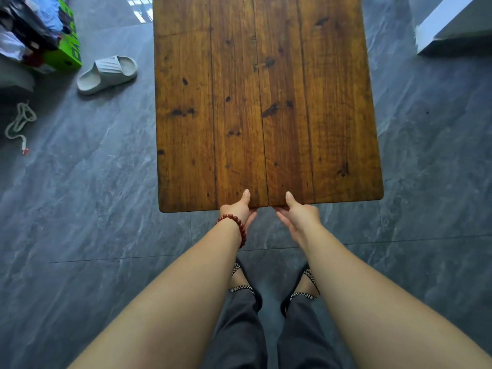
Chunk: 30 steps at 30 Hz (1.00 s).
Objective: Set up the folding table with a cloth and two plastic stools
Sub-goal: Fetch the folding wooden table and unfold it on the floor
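The folding table [266, 102] has a brown wooden top with dark knots and a seam down its middle, and it lies flat and unfolded in front of me. My left hand [239, 209], with a red bead bracelet on the wrist, grips the near edge just left of the seam, thumb on top and fingers underneath. My right hand [300, 215] grips the same edge just right of the seam in the same way. The table's legs are hidden beneath the top. No cloth or stools are in view.
The floor is dark grey marbled tile [93, 209]. A grey slide sandal [107, 73] lies left of the table. A green box [64, 46] heaped with bags stands at the far left, with a white cord [18, 123] below it. A white block [452, 25] is at the upper right.
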Motion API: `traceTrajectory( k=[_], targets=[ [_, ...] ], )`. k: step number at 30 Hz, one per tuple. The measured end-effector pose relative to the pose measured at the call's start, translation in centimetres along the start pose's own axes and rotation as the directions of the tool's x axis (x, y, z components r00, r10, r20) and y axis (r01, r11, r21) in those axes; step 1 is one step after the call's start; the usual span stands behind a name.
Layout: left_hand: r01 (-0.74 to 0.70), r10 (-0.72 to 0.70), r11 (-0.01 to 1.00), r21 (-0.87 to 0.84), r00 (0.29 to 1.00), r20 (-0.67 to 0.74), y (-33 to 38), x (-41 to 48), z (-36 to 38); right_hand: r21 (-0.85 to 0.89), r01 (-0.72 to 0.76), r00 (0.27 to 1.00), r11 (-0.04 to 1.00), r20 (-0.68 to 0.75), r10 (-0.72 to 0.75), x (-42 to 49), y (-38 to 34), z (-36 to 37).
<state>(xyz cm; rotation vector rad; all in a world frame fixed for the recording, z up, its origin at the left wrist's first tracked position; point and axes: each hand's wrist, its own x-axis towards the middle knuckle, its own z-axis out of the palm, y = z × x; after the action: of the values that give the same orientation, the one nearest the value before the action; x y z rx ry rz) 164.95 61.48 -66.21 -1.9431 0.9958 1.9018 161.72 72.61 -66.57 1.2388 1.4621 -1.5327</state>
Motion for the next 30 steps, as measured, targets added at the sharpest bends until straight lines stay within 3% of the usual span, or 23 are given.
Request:
traceTrajectory(
  k=[5,12,17,19,22,26,30],
  targets=[
    [0.114,-0.124,0.989,0.098,0.987,0.103,0.8,-1.1,-0.3,-0.005,-0.021,1.000,1.000,-0.007,0.021,-0.5,-0.6,-0.8],
    [0.111,-0.121,0.988,0.107,0.988,0.096,1.0,-1.5,-0.4,-0.075,0.012,0.995,0.997,-0.102,-0.020,-0.6,-0.7,-0.3],
    [0.141,-0.232,0.894,0.426,0.958,0.169,0.9,-2.6,-0.9,-0.129,0.030,0.998,0.991,-0.052,-0.037,-0.5,-0.6,-1.1],
    [0.108,-0.269,0.835,0.539,0.935,0.230,1.2,-3.5,-0.9,-0.304,0.073,0.996,0.950,-0.022,-0.084,-1.0,-0.7,-1.6],
    [-0.089,-0.123,0.771,0.631,0.951,0.284,1.9,-4.6,-0.2,-0.511,0.277,0.957,0.813,0.071,-0.282,-2.5,-1.3,-2.3],
    [-0.388,0.218,0.725,0.568,0.913,0.345,3.4,-6.6,1.0,-0.424,0.512,0.854,0.747,0.157,-0.496,-5.2,-3.2,-2.3],
    [-0.558,0.377,0.679,0.478,0.823,0.425,5.2,-10.1,1.6,-0.361,0.605,0.793,0.709,0.194,-0.578,-8.6,-5.7,-1.7]
  ],
)
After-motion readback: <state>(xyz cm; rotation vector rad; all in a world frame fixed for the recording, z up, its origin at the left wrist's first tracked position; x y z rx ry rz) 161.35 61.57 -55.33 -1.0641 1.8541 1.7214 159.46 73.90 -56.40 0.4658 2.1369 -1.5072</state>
